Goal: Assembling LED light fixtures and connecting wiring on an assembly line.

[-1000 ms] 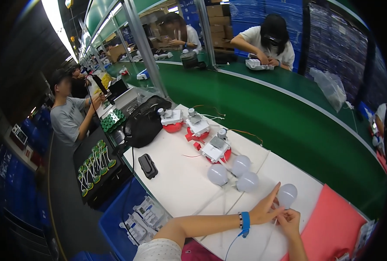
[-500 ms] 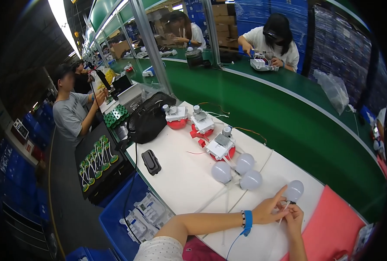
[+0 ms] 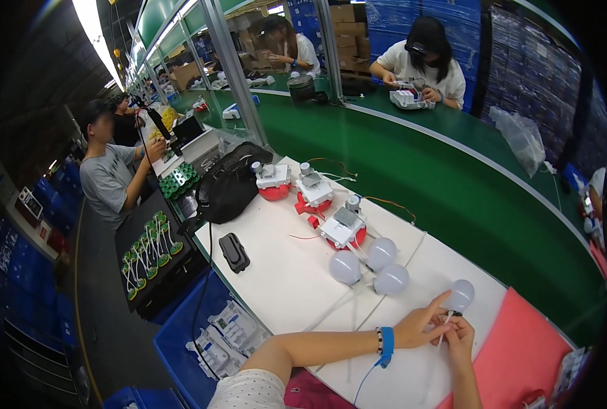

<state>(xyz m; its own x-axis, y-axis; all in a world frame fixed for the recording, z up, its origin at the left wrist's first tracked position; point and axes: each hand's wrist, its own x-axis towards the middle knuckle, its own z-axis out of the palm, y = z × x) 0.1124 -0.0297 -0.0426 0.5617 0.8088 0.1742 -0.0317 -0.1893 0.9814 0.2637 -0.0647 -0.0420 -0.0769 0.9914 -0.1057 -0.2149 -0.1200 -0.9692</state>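
A white round bulb [image 3: 462,295] lies at the right end of the white tabletop, its dark base toward me. My left hand [image 3: 419,329], with a blue strap at its wrist, stretches its index finger up beside the bulb. Its thumb and other fingers close on a thin white strip [image 3: 441,338] below the base. My right hand [image 3: 461,341] pinches at the same place, right under the bulb's base. What exactly its fingertips hold is partly hidden. Left of my hands lie three more bulbs, among them a near one [image 3: 391,279], with white strips trailing from them.
White units on red bases [image 3: 343,226] stand farther back. A black case [image 3: 234,252] and black bag [image 3: 232,184] lie left. A blue bin [image 3: 174,347] holds white housings. Red foam [image 3: 522,341] lies right. Beyond runs a green conveyor [image 3: 399,160]; people work around it.
My hands keep nearly the same pose at the bulb's base. The view has shifted slightly. Across the conveyor, a person's raised hand has come down to the white unit there.
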